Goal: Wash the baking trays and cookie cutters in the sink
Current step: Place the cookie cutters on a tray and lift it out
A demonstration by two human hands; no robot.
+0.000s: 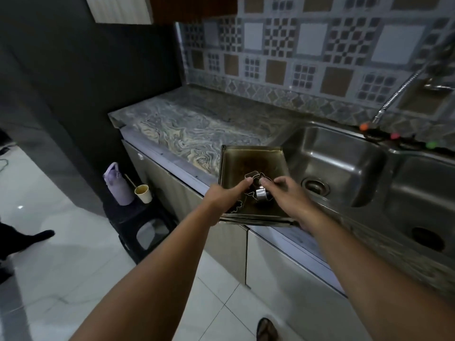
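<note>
From the head view, both hands grip the near edge of a stack of baking trays (253,166), the left hand (225,196) and right hand (288,193) each with a thumb laid over the top tray, apparently to pin the loose cookie cutters (258,190) lying between them so nothing slides. The stack hangs over the table (197,129) edge, with the sink (344,156) just right of the right hand, probably the next stop.
</note>
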